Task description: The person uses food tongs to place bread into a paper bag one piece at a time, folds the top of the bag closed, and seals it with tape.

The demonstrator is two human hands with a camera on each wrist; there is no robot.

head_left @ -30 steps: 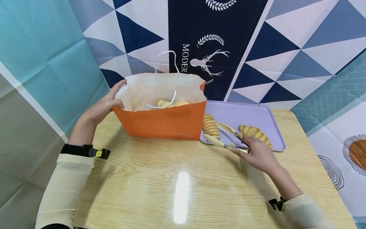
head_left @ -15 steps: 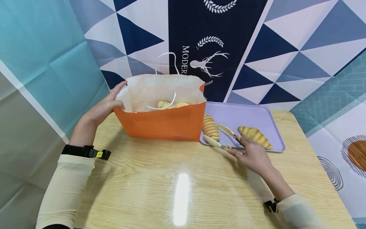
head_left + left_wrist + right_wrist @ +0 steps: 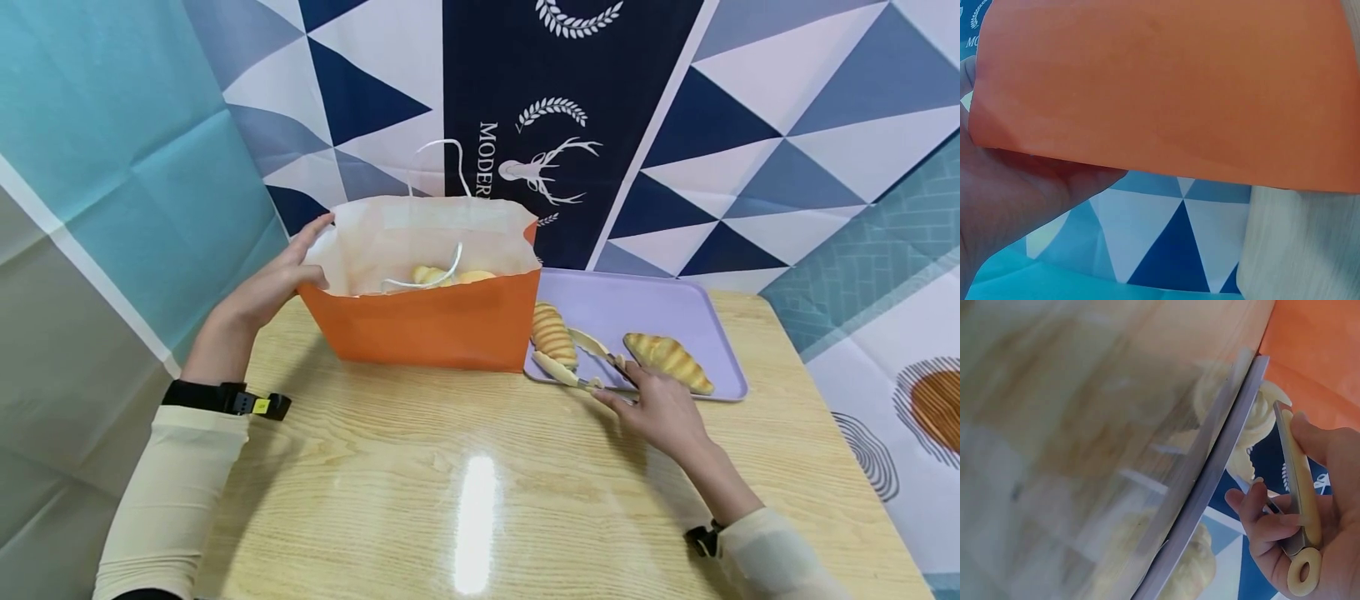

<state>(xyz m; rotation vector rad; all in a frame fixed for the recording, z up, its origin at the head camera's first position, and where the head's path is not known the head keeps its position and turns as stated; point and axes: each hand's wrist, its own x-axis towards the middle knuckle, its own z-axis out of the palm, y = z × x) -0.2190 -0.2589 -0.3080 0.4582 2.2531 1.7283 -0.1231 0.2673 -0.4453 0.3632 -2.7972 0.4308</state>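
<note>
My left hand (image 3: 273, 279) grips the left rim of an orange paper bag (image 3: 427, 329), its thumb over the front edge. Pale lining shows in the bag's wide mouth, with yellowish bread (image 3: 429, 273) partly visible inside. In my right hand (image 3: 663, 408) is a pair of cream-tipped tongs (image 3: 1302, 481), held by the handles with the tips spread. The tips lie on either side of the near end of a striped bread roll (image 3: 553, 335); whether they touch it I cannot tell. This roll and a croissant (image 3: 667, 362) lie on a lilac tray (image 3: 622, 296).
The bag stands against the tray's left end and hides part of it. White cord handles (image 3: 461, 162) rise from the bag's mouth. A patterned cloth (image 3: 375, 83) hangs right behind the wooden table (image 3: 375, 483).
My right hand has shifted a little leftward with the tongs, and their tips sit slightly further along the striped roll. The left hand and the bag stay in place.
</note>
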